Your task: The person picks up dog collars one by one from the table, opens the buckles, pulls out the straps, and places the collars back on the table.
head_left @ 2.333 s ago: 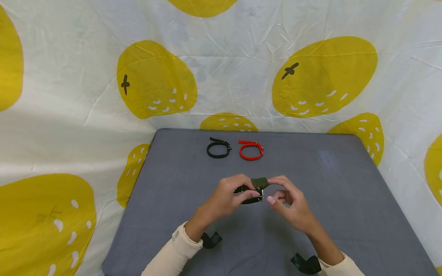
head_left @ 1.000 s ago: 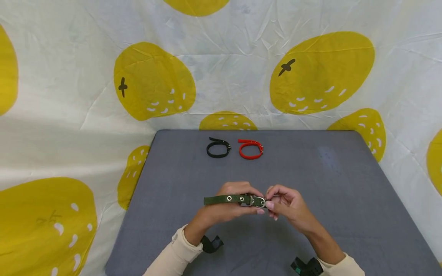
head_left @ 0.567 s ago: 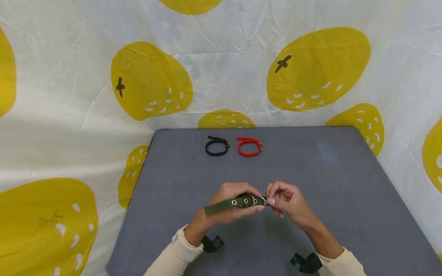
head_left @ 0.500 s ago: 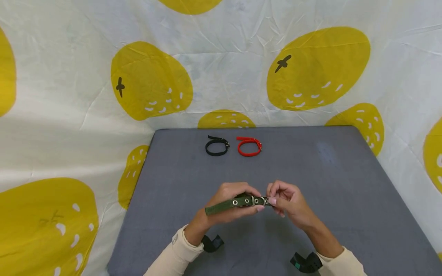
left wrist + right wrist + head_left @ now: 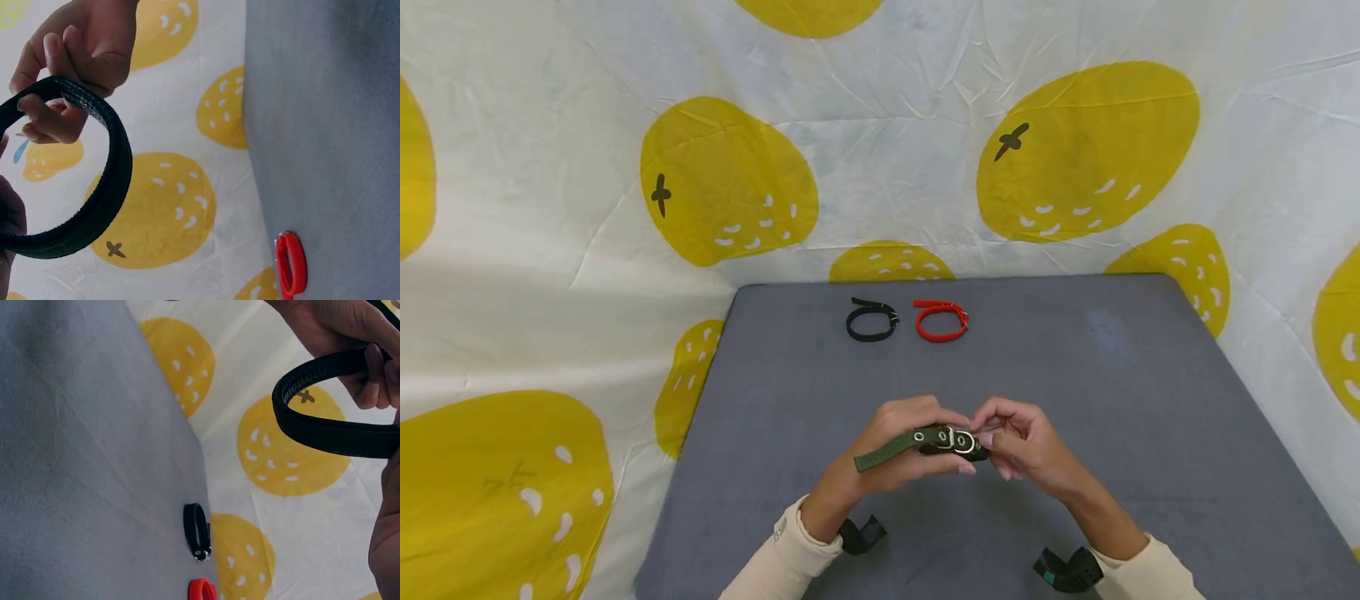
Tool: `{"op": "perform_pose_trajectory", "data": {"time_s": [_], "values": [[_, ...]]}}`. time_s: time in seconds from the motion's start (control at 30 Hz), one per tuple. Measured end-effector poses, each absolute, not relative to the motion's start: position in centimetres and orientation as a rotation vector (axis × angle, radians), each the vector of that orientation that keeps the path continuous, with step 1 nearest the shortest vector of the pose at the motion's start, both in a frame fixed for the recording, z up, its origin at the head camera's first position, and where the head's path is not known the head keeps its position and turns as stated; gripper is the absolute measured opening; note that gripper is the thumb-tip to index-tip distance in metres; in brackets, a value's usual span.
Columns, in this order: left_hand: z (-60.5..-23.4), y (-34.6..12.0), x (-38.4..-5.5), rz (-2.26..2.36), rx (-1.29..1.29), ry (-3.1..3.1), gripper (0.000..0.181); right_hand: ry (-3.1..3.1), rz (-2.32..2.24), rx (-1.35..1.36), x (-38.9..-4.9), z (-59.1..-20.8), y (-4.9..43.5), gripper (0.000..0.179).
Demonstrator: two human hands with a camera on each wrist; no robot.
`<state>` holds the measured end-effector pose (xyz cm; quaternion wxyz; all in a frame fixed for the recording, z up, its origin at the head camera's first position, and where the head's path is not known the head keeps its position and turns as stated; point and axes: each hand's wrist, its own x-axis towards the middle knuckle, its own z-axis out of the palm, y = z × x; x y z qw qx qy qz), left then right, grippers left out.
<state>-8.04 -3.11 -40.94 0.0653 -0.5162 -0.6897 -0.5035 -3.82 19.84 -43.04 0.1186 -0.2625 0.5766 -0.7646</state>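
While both hands hover just above the near part of the grey table (image 5: 1112, 392), the left hand (image 5: 898, 442) has its fingers curled round a dark green collar (image 5: 925, 440), whose loose end sticks out to the left. The right hand (image 5: 1026, 446) pinches the collar at its metal buckle (image 5: 958, 439), close against the left. Well apart, at the far edge, lie a black collar (image 5: 872, 321) and a red collar (image 5: 942, 321) side by side.
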Motion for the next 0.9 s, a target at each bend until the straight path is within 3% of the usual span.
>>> {"op": "perform_pose_trajectory", "data": {"time_s": [0.23, 0.63, 0.9], "values": [[-41.1, -2.9, -7.8, -1.475, -1.578, -2.051, 0.020, 1.786, -2.136, -0.731, -3.9, -43.4, 20.1, 0.018], [-41.2, -3.5, -7.9, -1.568, -1.548, -2.055, 0.016, 1.800, -2.245, -0.954, -4.4, -43.8, 20.2, 0.024], [-41.3, -3.9, -8.5, -1.584, -1.635, -2.080, 0.018, 2.095, -1.978, -0.740, -3.9, -43.5, 20.8, 0.022]]}}
